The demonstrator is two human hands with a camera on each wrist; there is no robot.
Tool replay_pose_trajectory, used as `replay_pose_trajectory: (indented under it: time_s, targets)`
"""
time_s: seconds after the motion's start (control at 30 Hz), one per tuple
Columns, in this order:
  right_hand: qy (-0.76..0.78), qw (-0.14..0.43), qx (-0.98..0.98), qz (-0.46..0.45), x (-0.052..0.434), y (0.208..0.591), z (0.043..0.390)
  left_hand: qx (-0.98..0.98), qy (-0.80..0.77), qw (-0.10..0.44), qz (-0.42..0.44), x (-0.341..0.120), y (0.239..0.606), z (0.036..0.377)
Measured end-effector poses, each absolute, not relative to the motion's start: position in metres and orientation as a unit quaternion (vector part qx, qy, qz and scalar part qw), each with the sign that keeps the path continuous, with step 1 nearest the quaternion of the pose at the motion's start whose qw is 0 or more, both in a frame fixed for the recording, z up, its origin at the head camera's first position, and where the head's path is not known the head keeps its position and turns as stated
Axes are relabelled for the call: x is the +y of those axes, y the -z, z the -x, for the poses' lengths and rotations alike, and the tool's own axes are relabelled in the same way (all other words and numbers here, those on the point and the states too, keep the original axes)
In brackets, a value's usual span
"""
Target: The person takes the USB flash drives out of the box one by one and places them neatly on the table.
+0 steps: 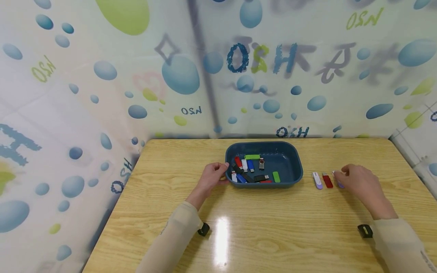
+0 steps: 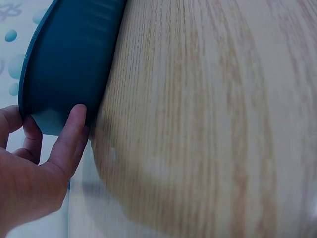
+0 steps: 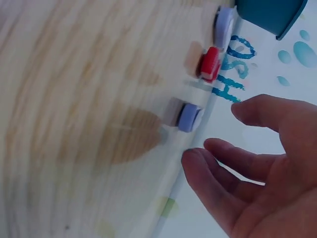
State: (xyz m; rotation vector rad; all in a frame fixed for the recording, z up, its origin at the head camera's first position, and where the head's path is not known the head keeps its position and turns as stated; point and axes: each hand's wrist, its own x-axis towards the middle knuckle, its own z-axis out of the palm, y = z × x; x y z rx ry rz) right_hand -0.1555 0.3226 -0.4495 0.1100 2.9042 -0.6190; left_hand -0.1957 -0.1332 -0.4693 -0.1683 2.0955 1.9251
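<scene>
My left hand [image 1: 212, 176] grips the left end of a dark teal plastic tray [image 1: 268, 185]. In the left wrist view the hand's fingers [image 2: 69, 136] press the tray's end wall [image 2: 69, 59]. Three USB sticks lie in a row right of the tray: a white-and-purple one [image 1: 317, 181], a red one [image 1: 327, 181] and another purple one [image 1: 340, 185]. Over the last is my right hand [image 1: 363, 184], partly covering it in the head view. From the right wrist, thumb and fingers [image 3: 198, 173] stand apart, with a gap to that purple stick [image 3: 187, 117].
Several USB sticks lie loose in the tray, among them a lime-green one [image 1: 252, 157], a blue one [image 1: 250, 165] and a red one [image 1: 238, 162]. The wooden table [image 1: 273, 227] meets a patterned wall covering [image 1: 239, 94] at its back edge.
</scene>
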Motion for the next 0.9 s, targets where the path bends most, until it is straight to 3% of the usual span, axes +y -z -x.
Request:
replay_pose_trajectory:
  time_s: [0.37, 0.9]
  targets:
    - [0.233, -0.026, 0.972, -0.002, 0.295, 0.437, 0.148, 0.732, -0.663, 0.146, 0.054, -0.133, 0.469, 0.196]
    - [0.257, -0.082, 0.961, 0.055, 0.235, 0.415, 0.147, 0.736, -0.66, 0.14, 0.056, -0.132, 0.469, 0.195]
